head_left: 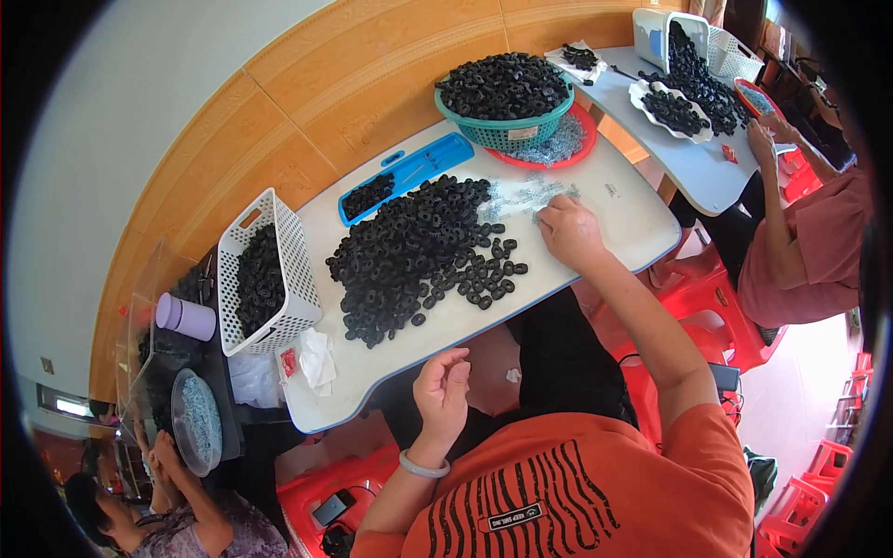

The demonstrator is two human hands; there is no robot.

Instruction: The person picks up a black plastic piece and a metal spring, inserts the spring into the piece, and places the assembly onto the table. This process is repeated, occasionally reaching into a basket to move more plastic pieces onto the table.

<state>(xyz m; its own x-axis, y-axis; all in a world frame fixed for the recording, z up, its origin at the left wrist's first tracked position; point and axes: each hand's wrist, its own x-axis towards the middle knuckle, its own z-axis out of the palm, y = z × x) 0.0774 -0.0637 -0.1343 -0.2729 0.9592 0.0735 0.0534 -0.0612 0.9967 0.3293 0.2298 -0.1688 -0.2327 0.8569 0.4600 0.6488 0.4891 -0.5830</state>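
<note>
My right hand (571, 232) is on the white table (614, 237), fingertips pinched together at the edge of a scatter of small pale-blue clear pieces (521, 193). Whatever it pinches is too small to name. Off the table's front edge, my left hand (441, 398) is raised with fingers curled and thumb against them; what they hold, if anything, is hidden. A big heap of small black ring-shaped parts (409, 242) covers the middle of the table. Several loose black rings (486, 281) lie at its right side, between my hands.
A teal basket (507, 130) heaped with black parts stands on a red tray (586, 139) of clear pieces. Nearby are a blue tray (428, 167), a white basket (302, 302) and crumpled tissue (317, 361). Other people work at left and right; red stools (726, 316) stand below.
</note>
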